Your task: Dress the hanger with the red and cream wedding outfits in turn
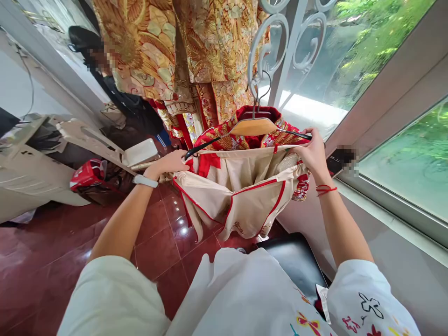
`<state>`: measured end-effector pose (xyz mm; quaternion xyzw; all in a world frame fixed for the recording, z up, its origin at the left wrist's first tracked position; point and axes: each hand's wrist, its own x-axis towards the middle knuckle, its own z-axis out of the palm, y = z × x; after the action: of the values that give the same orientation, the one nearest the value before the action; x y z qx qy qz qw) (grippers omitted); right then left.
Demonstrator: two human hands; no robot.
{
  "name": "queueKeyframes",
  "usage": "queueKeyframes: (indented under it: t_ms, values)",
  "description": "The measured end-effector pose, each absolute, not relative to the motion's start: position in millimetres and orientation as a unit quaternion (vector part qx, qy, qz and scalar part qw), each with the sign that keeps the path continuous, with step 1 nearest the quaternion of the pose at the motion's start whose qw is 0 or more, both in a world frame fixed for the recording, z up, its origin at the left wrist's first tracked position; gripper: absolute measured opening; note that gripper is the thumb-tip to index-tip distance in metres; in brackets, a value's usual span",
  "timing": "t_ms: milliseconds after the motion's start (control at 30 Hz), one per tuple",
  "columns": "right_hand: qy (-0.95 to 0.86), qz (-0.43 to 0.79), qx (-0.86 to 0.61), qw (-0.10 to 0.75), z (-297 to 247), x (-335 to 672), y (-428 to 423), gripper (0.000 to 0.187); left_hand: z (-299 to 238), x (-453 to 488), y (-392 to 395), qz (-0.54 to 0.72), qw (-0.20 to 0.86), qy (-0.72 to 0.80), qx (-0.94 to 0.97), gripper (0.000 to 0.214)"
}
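Observation:
A cream-lined skirt (259,198) with red edging hangs open in front of me, held at both sides of its waist. My left hand (171,163) is closed on the left side of the waistband, touching the black left end of a hanger (254,126) with a wooden middle. On the other side, my right hand (311,151) pinches the waistband by the hanger's right end, its fingers partly hidden. Directly behind the hanger is a red and gold embroidered jacket (213,135). Two hanger hooks meet at a white scrolled metal frame (252,60).
Gold embroidered garments (147,51) hang higher up at the back. A person in dark clothes (122,98) is at the back left, near a white chair (91,140) and a red bag (89,175). A black seat (294,261) stands below right, a phone (338,161) by the window.

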<state>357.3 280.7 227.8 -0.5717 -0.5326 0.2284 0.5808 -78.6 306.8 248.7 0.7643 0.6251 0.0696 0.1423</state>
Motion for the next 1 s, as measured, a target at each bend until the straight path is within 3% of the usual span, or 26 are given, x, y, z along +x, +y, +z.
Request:
queueKeyframes:
  t_ms: [367, 733, 1000]
  values:
    - [-0.495, 0.172, -0.576, 0.627, 239.3, 345.1, 246.1, 0.055, 297.2, -75.9, 317.3, 0.013, 0.119, 0.558, 0.821, 0.075]
    - [-0.524, 0.11, -0.599, 0.596, 232.8, 344.7, 239.3, 0.051, 305.5, -29.0, 302.8, 0.12, 0.037, 0.618, 0.776, 0.059]
    - [-0.524, 0.131, -0.591, 0.598, 249.3, 355.4, 247.8, 0.044, 288.9, -60.1, 284.0, -0.02, -0.056, 0.581, 0.811, 0.063]
